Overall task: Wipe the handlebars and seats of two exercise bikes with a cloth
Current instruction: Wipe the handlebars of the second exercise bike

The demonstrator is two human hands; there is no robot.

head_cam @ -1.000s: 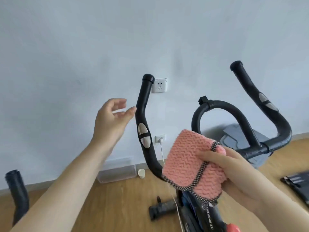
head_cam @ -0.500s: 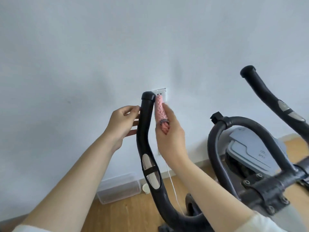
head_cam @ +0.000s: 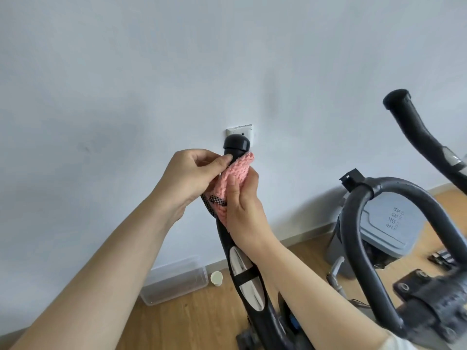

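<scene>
The black left handlebar (head_cam: 246, 281) of an exercise bike rises in the middle, its round end cap just above my hands. A pink knitted cloth (head_cam: 236, 176) with a checkered edge is wrapped around the bar below the cap. My right hand (head_cam: 241, 210) grips the cloth around the bar from the right. My left hand (head_cam: 194, 175) pinches the cloth's upper edge against the bar from the left. The right handlebar (head_cam: 419, 133) and the curved centre bar (head_cam: 358, 238) stand at the right. No seat is in view.
A white wall with a socket (head_cam: 241, 131) is right behind the bar. On the wooden floor stand a clear plastic box (head_cam: 174, 281), a small white cup (head_cam: 216, 277) and a grey bin (head_cam: 389, 231) behind the centre bar.
My right hand has brought the cloth from beside the bar to around it. My left hand moved from touching the bar to pinching the cloth. The view has moved closer.
</scene>
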